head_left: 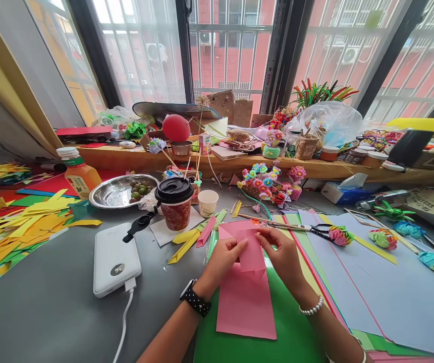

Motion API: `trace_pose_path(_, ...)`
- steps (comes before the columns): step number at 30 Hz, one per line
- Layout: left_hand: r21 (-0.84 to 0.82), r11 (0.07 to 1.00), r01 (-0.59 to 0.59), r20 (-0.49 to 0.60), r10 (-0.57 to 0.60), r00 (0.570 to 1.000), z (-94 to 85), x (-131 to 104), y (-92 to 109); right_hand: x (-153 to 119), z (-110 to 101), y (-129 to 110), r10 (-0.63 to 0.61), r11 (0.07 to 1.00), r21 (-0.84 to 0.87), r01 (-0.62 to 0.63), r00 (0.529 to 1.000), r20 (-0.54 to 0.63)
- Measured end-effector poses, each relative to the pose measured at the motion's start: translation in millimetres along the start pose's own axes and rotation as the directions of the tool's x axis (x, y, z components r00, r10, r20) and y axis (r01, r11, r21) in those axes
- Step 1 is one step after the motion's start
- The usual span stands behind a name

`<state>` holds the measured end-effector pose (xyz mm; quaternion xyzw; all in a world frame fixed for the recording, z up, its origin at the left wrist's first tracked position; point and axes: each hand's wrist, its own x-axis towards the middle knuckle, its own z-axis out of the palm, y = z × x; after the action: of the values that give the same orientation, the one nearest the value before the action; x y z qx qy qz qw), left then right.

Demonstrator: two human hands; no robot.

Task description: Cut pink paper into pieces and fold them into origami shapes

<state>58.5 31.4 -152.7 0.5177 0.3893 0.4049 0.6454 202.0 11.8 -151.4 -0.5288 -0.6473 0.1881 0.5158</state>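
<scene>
A piece of pink paper (252, 254) is held up between my two hands, above the green sheet. My left hand (222, 259) pinches its left side, thumb on top and the other fingers behind the paper. At its upper right edge my right hand (279, 254) has thumb and fingertips closed on it. Under them another pink paper sheet (245, 307) lies on the green glossy sheet (292, 322). Folded pink and yellow paper strips (206, 231) rest just left of my hands. Scissors (319, 230) lie beyond my right hand.
A white power bank (116, 259) with a cable lies at left. Behind stand a lidded coffee cup (174, 204), a paper cup (208, 202) and a steel bowl (99, 196) with green fruit. Coloured paper strips (43, 217) pile far left; large paper sheets (353, 282) cover the right.
</scene>
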Motion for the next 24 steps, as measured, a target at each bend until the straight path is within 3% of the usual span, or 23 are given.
trace_pose_path(5,-0.024,1.0,0.008,-0.043,-0.009,0.999,-0.6,-1.3,1.4,-3.9,1.0,2.8,-0.251,0.951,-0.183,0.251,0.968,0.022)
trace_pose_path(9,-0.034,0.999,0.009,-0.044,-0.01,0.999,-1.0,-1.2,2.1,-5.7,2.0,6.7,-0.369,0.898,-0.24,0.367,0.929,0.039)
trace_pose_path(24,-0.007,0.998,-0.057,-0.078,0.056,0.995,-2.8,-1.0,0.3,-7.6,3.2,8.1,-0.48,0.823,-0.284,0.493,0.869,0.118)
